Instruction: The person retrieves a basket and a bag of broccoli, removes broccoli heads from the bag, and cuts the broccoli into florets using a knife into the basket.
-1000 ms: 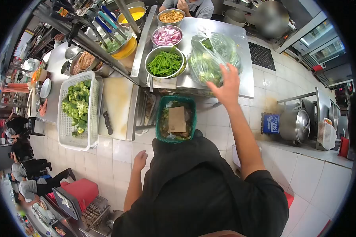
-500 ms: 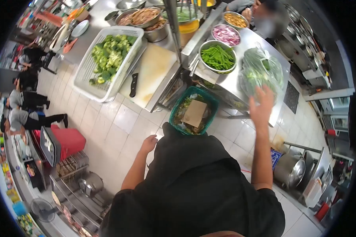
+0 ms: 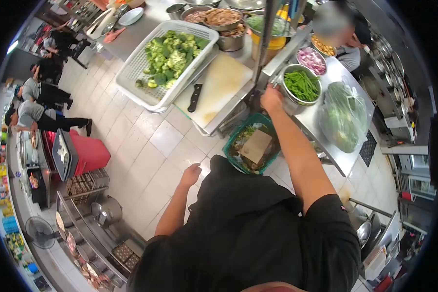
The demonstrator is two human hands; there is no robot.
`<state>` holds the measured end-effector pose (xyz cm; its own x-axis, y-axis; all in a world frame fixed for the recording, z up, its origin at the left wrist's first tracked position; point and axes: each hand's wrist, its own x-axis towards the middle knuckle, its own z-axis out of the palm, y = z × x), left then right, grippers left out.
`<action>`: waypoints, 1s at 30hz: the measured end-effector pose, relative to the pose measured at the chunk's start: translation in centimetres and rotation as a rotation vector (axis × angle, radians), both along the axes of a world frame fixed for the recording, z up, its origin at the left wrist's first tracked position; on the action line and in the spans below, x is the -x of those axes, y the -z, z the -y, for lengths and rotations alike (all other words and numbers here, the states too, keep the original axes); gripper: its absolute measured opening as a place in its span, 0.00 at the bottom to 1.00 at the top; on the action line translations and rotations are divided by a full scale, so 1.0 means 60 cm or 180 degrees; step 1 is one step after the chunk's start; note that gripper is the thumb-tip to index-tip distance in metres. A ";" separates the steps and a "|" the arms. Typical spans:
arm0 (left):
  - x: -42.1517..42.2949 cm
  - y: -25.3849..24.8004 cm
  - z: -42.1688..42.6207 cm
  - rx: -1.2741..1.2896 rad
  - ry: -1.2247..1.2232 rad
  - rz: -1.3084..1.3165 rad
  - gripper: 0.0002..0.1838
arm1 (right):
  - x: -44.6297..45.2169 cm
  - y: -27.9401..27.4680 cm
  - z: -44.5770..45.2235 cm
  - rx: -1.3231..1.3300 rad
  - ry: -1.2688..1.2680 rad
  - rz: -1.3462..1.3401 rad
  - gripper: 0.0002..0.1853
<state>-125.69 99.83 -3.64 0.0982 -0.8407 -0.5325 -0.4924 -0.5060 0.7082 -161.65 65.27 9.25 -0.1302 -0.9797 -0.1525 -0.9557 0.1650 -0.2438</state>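
Observation:
My right hand [image 3: 272, 99] reaches to the near left corner of the right-hand steel table, beside a metal pot of cut green vegetables [image 3: 300, 84]. Its fingers are curled closed around something metallic, mostly hidden by the hand. My left hand [image 3: 191, 174] hangs over the floor at my side, fingers curled in, with nothing visible in it. A clear plastic bag of green vegetables [image 3: 345, 117] lies right of the pot. On the left table, a black-handled knife [image 3: 195, 98] rests at the edge of a white cutting board [image 3: 224, 87].
A white basket [image 3: 126, 73] holds broccoli [image 3: 173, 56]. Below the gap between the tables stands a green bin [image 3: 230, 156] of scraps with cardboard [image 3: 256, 146] on top. Bowls of chopped onion [image 3: 311, 60] and yellowish pieces [image 3: 322, 45] stand near a person [image 3: 349, 57] across the table.
My right hand has moved left from above the plastic bag to the table corner by the pot, and its spread fingers have closed. My left hand's fingers have curled in. The view has shifted.

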 end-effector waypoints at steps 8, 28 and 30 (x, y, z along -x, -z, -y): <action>-0.041 0.082 -0.091 -0.0195 -0.0042 0.0037 0.21 | 0.005 -0.046 -0.063 0.0145 0.0217 0.0575 0.27; 0.296 -0.292 0.329 0.1825 0.2181 -0.0609 0.15 | 0.313 -0.074 -0.555 0.1875 0.2669 0.3412 0.08; 0.391 -0.337 0.346 0.2018 0.2557 -0.0836 0.15 | 0.327 -0.096 -0.560 0.2029 0.2711 0.3403 0.07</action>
<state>-149.16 79.04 16.57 -0.6652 -0.7395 0.1031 -0.3115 0.4003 0.8618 -181.28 98.87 15.01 -0.7836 -0.6074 -0.1308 0.0375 0.1639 -0.9858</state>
